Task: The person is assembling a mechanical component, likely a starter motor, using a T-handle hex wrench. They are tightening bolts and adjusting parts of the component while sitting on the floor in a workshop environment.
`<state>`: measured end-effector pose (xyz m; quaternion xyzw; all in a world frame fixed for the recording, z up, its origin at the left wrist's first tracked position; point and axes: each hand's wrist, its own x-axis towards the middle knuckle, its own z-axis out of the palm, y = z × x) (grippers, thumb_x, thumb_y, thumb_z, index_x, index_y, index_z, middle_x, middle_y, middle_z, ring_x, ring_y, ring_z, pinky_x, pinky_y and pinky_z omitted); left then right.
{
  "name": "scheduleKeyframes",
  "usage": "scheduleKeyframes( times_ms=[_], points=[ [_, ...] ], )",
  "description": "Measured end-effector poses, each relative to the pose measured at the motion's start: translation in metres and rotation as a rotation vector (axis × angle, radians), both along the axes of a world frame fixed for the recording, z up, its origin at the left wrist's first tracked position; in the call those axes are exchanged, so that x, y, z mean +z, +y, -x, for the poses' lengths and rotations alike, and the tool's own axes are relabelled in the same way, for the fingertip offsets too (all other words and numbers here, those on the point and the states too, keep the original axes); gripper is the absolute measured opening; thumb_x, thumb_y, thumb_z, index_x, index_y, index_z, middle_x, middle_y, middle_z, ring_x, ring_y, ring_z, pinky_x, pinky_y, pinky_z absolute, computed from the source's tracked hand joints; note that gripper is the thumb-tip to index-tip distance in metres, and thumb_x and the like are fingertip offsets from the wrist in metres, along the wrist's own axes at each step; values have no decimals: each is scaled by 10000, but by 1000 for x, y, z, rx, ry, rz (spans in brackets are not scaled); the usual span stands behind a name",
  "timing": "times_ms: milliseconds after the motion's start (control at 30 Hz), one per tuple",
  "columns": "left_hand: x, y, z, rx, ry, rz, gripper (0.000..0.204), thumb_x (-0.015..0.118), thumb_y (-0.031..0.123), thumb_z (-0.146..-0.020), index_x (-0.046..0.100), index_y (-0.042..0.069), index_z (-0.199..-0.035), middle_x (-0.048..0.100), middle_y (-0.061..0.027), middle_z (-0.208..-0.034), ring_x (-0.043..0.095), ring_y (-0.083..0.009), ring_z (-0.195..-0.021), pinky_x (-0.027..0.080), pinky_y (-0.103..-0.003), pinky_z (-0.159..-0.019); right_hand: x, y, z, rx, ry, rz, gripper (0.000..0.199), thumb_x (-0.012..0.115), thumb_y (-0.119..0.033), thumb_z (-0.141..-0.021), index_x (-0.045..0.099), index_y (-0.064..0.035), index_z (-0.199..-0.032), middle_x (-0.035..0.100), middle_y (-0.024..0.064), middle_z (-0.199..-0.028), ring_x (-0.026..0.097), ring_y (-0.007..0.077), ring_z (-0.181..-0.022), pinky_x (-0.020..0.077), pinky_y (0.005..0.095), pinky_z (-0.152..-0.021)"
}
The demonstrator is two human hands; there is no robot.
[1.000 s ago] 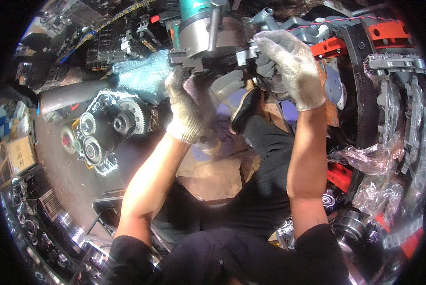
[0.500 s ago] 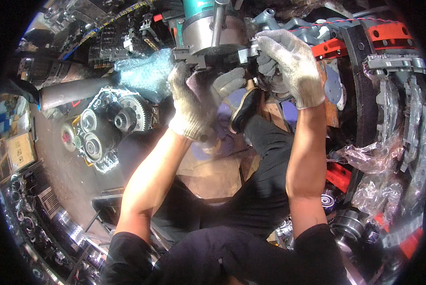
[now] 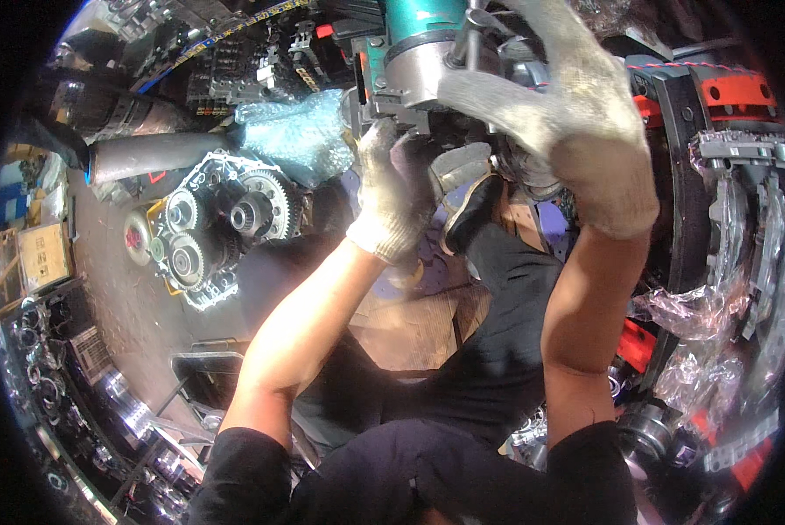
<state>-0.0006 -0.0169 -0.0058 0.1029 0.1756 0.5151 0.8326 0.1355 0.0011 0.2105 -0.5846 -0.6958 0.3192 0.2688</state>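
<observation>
A teal machine with a thick steel collar (image 3: 414, 72), much like a bench vise, stands in front of me at the top. A steel rod handle (image 3: 474, 42) sticks out of its collar. My right hand (image 3: 576, 114), in a pale work glove, is over the machine's right side, near the rod. Its fingers are spread apart and slightly blurred. My left hand (image 3: 392, 192), also gloved, is beneath the machine's lower left edge. The thumb points up close to the metal block there, and the fingers stretch to the right. Shadow hides the space between them.
An opened gear housing (image 3: 226, 227) with several gears sits to the left. Bubble-wrapped goods (image 3: 296, 136) lie behind it beside a grey tube (image 3: 161, 156). Red-and-black racking (image 3: 686, 175) with plastic-wrapped metal parts (image 3: 725, 227) runs along the right. Cardboard (image 3: 410, 332) covers the floor below.
My right hand has come off the small metal piece at the machine's right side, moved up towards the rod and spread its fingers. The left hand keeps its place beneath. The view has shifted slightly.
</observation>
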Motion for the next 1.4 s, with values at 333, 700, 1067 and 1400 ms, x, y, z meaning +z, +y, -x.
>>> scheduleKeyframes(
  times_ms=[333,700,1067,1400],
  points=[
    [6,0,1,-57,167,-62,1044,385,819,-907,398,-10,-1540,521,-272,-1475,558,-434,-1323,450,-548,-1130,-43,45,-26,463,-256,-646,512,879,-264,-812,695,-28,-1227,715,141,-1257,711,239,-1137,576,369,-988],
    [7,-2,0,-48,153,-36,1025,400,799,-908,403,-12,-1535,531,-276,-1464,572,-437,-1302,442,-536,-1140,21,18,25,-38,-310,131,316,726,-162,-940,703,5,-1208,743,174,-1111,740,238,-982,607,352,-851],
    [4,-3,-1,-4,72,11,938,441,710,-957,406,-67,-1482,597,-270,-1336,672,-387,-1150,574,-479,-990,-5,21,6,209,-546,-211,489,768,-410,-911,703,-15,-1193,723,178,-1204,718,263,-1097,566,387,-989],
    [20,-6,4,-50,88,95,917,482,760,-919,470,53,-1503,604,-164,-1401,579,-314,-1287,438,-462,-1141,-107,-51,17,-134,-40,-420,251,695,-40,-889,755,-128,-1116,738,98,-1045,743,282,-868,606,363,-769]
  ],
)
